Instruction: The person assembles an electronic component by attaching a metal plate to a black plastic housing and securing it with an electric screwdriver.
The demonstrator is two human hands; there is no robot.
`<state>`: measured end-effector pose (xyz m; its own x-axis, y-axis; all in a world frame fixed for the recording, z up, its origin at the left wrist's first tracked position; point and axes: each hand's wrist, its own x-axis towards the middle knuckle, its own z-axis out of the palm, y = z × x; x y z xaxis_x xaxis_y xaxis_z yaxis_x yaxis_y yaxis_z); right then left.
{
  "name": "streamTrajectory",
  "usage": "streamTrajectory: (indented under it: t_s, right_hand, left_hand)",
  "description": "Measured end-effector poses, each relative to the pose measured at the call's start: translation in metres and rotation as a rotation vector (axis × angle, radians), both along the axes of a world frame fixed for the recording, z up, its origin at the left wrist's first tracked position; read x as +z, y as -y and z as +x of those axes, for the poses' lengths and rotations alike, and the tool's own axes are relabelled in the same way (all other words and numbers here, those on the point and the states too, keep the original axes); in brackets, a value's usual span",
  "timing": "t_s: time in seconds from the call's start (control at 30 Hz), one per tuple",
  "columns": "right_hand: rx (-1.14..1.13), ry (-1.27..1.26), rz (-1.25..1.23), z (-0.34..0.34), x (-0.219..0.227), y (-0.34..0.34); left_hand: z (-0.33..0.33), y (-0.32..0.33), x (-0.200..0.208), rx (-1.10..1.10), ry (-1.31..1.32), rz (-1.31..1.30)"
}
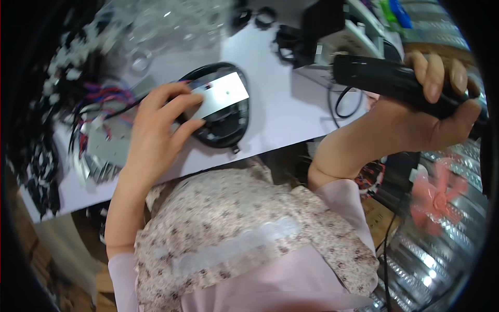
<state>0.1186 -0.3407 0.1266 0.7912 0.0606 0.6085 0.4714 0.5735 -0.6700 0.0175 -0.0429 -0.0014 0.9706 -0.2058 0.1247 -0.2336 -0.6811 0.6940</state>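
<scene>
On the white table lies a black oval plastic housing (227,136) with a small tab at its near end. A shiny silver rectangular plate (226,94) sits across it, slightly tilted. My left hand (165,115) pinches the plate's left edge between thumb and fingers. Off to the right, my right hand (442,88) is raised and wrapped around a long black handheld tool (382,74). The tool's blunt end faces left, and its exact kind is unclear. Part of the housing's left side is hidden behind my left hand.
Bundled coloured wires (106,96) and flat metal pieces (106,143) lie to the left. Clear plastic parts (171,31) pile up at the back, with black rings (265,18) beside them. A black cable (343,112) loops at right; a pink fan (439,197) stands below.
</scene>
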Motion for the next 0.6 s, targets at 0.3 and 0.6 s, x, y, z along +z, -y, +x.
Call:
streamTrajectory:
  t_s: [0.3, 0.6]
  right_hand:
    - [-0.733, 0.124, -0.058, 0.001, -0.018, 0.055]
    - [-0.684, 0.163, -0.295, 0.010, -0.047, 0.066]
  left_hand:
    - [0.003, 0.006, 0.009, 0.004, -0.088, -0.049]
    - [0.006, 0.011, 0.009, 0.009, -0.119, -0.049]
